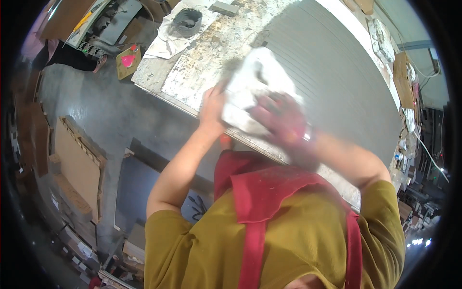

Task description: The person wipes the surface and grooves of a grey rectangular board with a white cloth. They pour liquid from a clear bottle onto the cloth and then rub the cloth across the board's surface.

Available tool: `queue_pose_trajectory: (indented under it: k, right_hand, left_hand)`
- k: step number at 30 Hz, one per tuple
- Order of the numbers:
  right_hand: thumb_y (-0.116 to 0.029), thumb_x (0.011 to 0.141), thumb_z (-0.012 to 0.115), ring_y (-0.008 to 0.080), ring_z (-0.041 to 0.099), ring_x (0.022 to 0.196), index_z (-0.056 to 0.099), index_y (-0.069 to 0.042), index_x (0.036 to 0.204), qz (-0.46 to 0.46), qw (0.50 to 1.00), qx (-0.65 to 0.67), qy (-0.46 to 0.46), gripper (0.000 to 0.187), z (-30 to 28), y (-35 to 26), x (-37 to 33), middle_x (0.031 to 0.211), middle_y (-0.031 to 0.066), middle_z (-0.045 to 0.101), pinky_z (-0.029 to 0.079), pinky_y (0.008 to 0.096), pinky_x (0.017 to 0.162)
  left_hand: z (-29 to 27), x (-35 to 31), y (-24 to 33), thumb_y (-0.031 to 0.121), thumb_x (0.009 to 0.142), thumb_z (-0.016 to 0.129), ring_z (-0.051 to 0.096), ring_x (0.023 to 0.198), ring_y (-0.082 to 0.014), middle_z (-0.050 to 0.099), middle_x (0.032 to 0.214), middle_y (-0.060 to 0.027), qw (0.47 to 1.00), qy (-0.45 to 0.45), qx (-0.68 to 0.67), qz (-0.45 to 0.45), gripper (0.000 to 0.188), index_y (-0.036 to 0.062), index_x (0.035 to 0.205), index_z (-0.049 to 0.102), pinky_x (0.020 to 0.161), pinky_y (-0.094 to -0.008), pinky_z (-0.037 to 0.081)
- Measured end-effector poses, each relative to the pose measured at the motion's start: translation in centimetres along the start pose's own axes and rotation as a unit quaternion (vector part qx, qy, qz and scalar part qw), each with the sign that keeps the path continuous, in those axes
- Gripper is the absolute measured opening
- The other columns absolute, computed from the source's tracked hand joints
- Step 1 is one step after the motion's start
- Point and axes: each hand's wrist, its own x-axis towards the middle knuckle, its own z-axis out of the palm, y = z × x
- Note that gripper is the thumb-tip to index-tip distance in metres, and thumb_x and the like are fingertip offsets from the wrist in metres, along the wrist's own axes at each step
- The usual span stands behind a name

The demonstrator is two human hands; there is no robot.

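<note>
A crumpled white cloth [262,79] lies on the near-left corner of a large grey panel [337,62] with fine parallel lines across it. My right hand [281,118], in a dark red, stained glove and smeared by motion, presses on the cloth with its fingers bent into it. Bare, my left hand [212,107] is closed at the panel's left corner, right beside the cloth. Its fingertips are partly hidden and blurred. Beneath the panel is a paint-spattered white worktable [192,79].
A dark round container [186,22] stands on a white sheet at the table's far left, near a small grey block [224,8]. A yellowish box [129,61] and a brown cardboard piece [79,166] are on the floor. Another person's leg [72,57] shows at upper left.
</note>
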Motion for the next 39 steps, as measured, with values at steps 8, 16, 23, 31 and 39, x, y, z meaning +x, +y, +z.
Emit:
queue_pose_trajectory:
  k: [8, 16, 23, 31, 39]
  right_hand:
    - [-0.028, 0.075, 0.071, 0.0333, 0.059, 0.088, 0.057, -0.011, 0.109, 0.079, 0.993, 0.053, 0.074, 0.041, -2.2, 2.8, -3.2, 0.103, 0.0116, 0.06, 0.048, 0.0448, 0.074]
    - [-0.025, 0.076, 0.066, 0.0288, 0.056, 0.101, 0.057, -0.011, 0.109, -0.002, 0.996, 0.028, 0.083, 0.037, 1.4, -0.5, 5.5, 0.109, 0.0106, 0.056, 0.046, 0.0395, 0.083]
    - [-0.012, 0.087, 0.057, 0.0206, 0.064, 0.081, 0.064, -0.006, 0.109, 0.317, 0.881, 0.309, 0.165, 0.023, -4.8, 5.3, -3.4, 0.091, 0.009, 0.067, 0.049, 0.032, 0.075]
    - [-0.029, 0.073, 0.069, 0.0313, 0.057, 0.102, 0.057, -0.013, 0.106, 0.081, 0.997, 0.004, 0.015, 0.039, -0.6, 2.3, -8.9, 0.111, 0.011, 0.058, 0.046, 0.0447, 0.083]
    - [-0.027, 0.072, 0.07, 0.0277, 0.059, 0.1, 0.056, -0.014, 0.109, -0.018, 0.998, 0.04, -0.046, 0.041, -0.5, 2.9, 3.4, 0.112, 0.0085, 0.057, 0.048, 0.041, 0.081]
  left_hand:
    - [-1.1, 0.1, 0.4, 0.035, 0.07, 0.074, 0.049, 0.117, -0.0309, 0.053, 0.129, -0.0154, 1.0, 0.012, 0.003, 0.012, 0.069, 0.0043, 0.128, 0.051, 0.097, -0.0404, 0.035]
    - [2.9, -1.3, -3.7, 0.017, 0.074, 0.068, 0.049, 0.112, -0.0338, 0.057, 0.119, -0.0141, 0.998, 0.036, -0.023, 0.055, 0.05, 0.0114, 0.123, 0.056, 0.088, -0.0412, 0.044]
    - [-1.8, 0.5, -0.3, 0.033, 0.074, 0.073, 0.043, 0.125, -0.0344, 0.049, 0.133, -0.0188, 0.997, -0.027, -0.037, 0.063, 0.076, -0.0015, 0.134, 0.041, 0.1, -0.0431, 0.032]
    - [-1.1, 0.8, 0.1, 0.029, 0.074, 0.074, 0.049, 0.119, -0.0313, 0.057, 0.122, -0.0149, 0.997, -0.004, -0.057, 0.059, 0.062, 0.0039, 0.127, 0.053, 0.098, -0.0405, 0.035]
    - [-0.2, 0.0, -1.2, 0.008, 0.069, 0.074, 0.054, 0.112, -0.0318, 0.059, 0.117, -0.0174, 0.989, 0.005, -0.149, -0.003, 0.049, 0.0013, 0.115, 0.059, 0.093, -0.0414, 0.041]
